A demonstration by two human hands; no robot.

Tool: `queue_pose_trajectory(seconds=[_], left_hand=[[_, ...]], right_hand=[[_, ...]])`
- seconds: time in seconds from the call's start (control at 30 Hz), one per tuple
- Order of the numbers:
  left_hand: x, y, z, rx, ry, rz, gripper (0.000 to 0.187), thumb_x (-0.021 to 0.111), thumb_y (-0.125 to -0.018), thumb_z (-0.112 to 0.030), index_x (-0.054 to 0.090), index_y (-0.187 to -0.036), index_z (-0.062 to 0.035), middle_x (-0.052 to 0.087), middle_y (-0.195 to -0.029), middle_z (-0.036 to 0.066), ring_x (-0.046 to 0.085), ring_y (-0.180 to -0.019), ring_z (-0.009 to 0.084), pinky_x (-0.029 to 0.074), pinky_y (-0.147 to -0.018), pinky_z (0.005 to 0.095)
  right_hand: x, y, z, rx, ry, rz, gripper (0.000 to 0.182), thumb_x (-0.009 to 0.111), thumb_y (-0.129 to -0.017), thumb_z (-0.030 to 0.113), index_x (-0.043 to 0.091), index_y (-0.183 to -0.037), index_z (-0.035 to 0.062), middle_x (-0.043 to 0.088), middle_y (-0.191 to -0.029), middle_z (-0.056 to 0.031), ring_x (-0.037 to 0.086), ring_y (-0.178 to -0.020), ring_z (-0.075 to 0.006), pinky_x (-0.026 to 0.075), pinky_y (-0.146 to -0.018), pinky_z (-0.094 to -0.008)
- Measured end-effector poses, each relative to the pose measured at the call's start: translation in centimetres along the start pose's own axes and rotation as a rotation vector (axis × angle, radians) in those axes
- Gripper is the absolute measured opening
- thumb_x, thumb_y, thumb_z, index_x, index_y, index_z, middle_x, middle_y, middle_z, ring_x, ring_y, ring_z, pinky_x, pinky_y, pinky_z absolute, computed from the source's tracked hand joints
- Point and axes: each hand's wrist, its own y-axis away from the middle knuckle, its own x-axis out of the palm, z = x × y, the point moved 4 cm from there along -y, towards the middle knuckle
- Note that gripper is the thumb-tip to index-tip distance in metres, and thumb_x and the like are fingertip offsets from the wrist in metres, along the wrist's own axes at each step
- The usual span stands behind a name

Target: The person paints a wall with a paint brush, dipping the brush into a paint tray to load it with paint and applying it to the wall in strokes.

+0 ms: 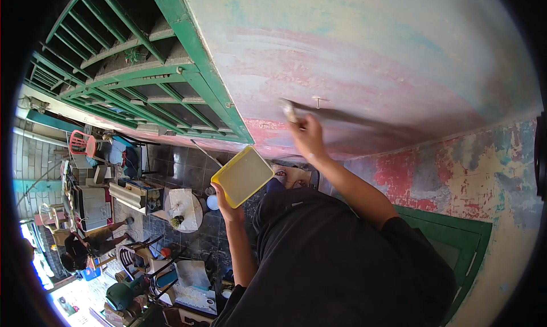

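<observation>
My left hand (226,204) is closed on the side of a yellow plastic tub (216,186), which is tilted toward me. Pale, whitish paint (246,178) covers the inside of the tub. Up at the wall, my right hand (308,135) grips a paintbrush (290,111), slightly blurred, its whitish head close to the surface. The wall (342,53) is streaked white over patchy pink, yellow and blue. A small hook-like fixture (319,101) sticks out of the wall beside the brush, and my arm's shadow falls to its right.
A green barred window frame (199,59) borders the wall on the left. Peeling pink plaster (404,173) and a green door frame (473,241) are at right. Below are a round table (185,210), a red chair (82,143), household clutter and another person (80,248).
</observation>
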Motion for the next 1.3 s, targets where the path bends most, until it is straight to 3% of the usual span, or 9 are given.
queue_pose_trajectory(seconds=[0.23, 0.3, 0.47, 0.7, 0.83, 1.07, 1.17, 1.27, 1.3], left_hand=[[-1.3, 0.3, 0.0, 0.046, 0.022, -0.077, 0.06, 0.037, -0.104, -0.058, 0.051, -0.136, -0.0092, 0.06, -0.126, 0.006, 0.059, -0.116, 0.0206, 0.046, -0.1, 0.0368], [-1.5, 0.3, 0.0, 0.043, 0.012, -0.073, 0.06, 0.038, -0.104, -0.058, 0.051, -0.136, -0.0093, 0.06, -0.126, 0.006, 0.059, -0.116, 0.0207, 0.046, -0.1, 0.0365], [-1.7, 0.5, -0.1, 0.056, -0.001, -0.069, 0.061, 0.038, -0.103, -0.059, 0.051, -0.137, -0.0094, 0.06, -0.127, 0.007, 0.059, -0.116, 0.0213, 0.047, -0.099, 0.0368], [-1.6, 0.5, 0.0, 0.043, -0.017, -0.073, 0.061, 0.038, -0.103, -0.059, 0.051, -0.137, -0.0096, 0.06, -0.127, 0.007, 0.059, -0.116, 0.0216, 0.047, -0.099, 0.0387], [-1.7, 0.0, 0.4, 0.014, -0.026, -0.036, 0.062, 0.037, -0.103, -0.059, 0.05, -0.138, -0.0096, 0.06, -0.128, 0.007, 0.059, -0.117, 0.0218, 0.047, -0.1, 0.0389], [1.0, -1.1, 1.1, -0.043, -0.075, 0.062, 0.064, 0.033, -0.105, -0.058, 0.049, -0.139, -0.0071, 0.059, -0.13, 0.008, 0.057, -0.121, 0.0219, 0.043, -0.104, 0.0385], [2.7, -1.5, 2.2, -0.117, -0.099, 0.139, 0.063, 0.031, -0.106, -0.055, 0.048, -0.14, -0.0042, 0.057, -0.133, 0.009, 0.053, -0.126, 0.0207, 0.04, -0.108, 0.0383], [5.0, -1.9, 3.2, -0.16, -0.143, 0.23, 0.064, 0.032, -0.106, -0.055, 0.047, -0.141, -0.0031, 0.057, -0.133, 0.01, 0.054, -0.126, 0.0207, 0.041, -0.107, 0.0384], [5.9, -1.9, 3.7, -0.193, -0.155, 0.288, 0.065, 0.032, -0.106, -0.056, 0.047, -0.141, -0.0025, 0.057, -0.133, 0.01, 0.054, -0.125, 0.0207, 0.042, -0.106, 0.0382]], right_hand=[[-6.7, 6.8, -13.3, 0.402, 0.316, -0.182, 0.027, 0.072, -0.087, 0.019, 0.055, -0.082, -0.0004, 0.064, -0.072, -0.0111, 0.062, -0.065, -0.0207, 0.048, -0.058, -0.0365], [-2.7, 6.2, -11.1, 0.141, 0.376, 0.087, 0.026, 0.072, -0.086, 0.019, 0.054, -0.084, 0.0001, 0.063, -0.07, -0.0136, 0.062, -0.063, -0.0239, 0.048, -0.059, -0.0386], [5.0, 2.7, -8.2, 0.049, 0.164, 0.282, 0.026, 0.071, -0.085, 0.019, 0.053, -0.084, 0.0, 0.063, -0.07, -0.0172, 0.063, -0.063, -0.029, 0.048, -0.059, -0.0415], [-3.8, 1.6, -15.0, 0.061, 0.168, 0.046, 0.025, 0.075, -0.085, 0.017, 0.056, -0.086, 0.0009, 0.065, -0.076, -0.0108, 0.061, -0.065, -0.0195, 0.049, -0.061, -0.036], [-11.9, 6.1, -19.8, 0.222, 0.511, -0.271, 0.024, 0.074, -0.087, 0.016, 0.056, -0.084, 0.0012, 0.064, -0.073, -0.0095, 0.061, -0.063, -0.0168, 0.049, -0.058, -0.0335], [-11.1, 9.4, -9.8, 0.252, 0.174, -0.032, 0.024, 0.072, -0.092, 0.017, 0.054, -0.086, 0.0025, 0.062, -0.071, -0.0061, 0.054, -0.052, -0.0101, 0.042, -0.046, -0.0292], [-9.5, 8.2, -1.6, 0.497, -0.251, 0.14, 0.024, 0.07, -0.095, 0.017, 0.053, -0.088, 0.0025, 0.061, -0.071, -0.0055, 0.052, -0.051, -0.0075, 0.041, -0.044, -0.0258], [-9.1, 7.6, 1.0, 0.433, -0.444, 0.208, 0.023, 0.069, -0.097, 0.016, 0.054, -0.091, -0.0005, 0.064, -0.075, -0.0076, 0.056, -0.058, -0.0101, 0.043, -0.05, -0.0263], [-9.2, 7.3, 2.3, 0.202, -0.279, 0.177, 0.022, 0.069, -0.097, 0.017, 0.054, -0.092, 0.0006, 0.061, -0.072, -0.0068, 0.055, -0.058, -0.0091, 0.043, -0.051, -0.0255]])
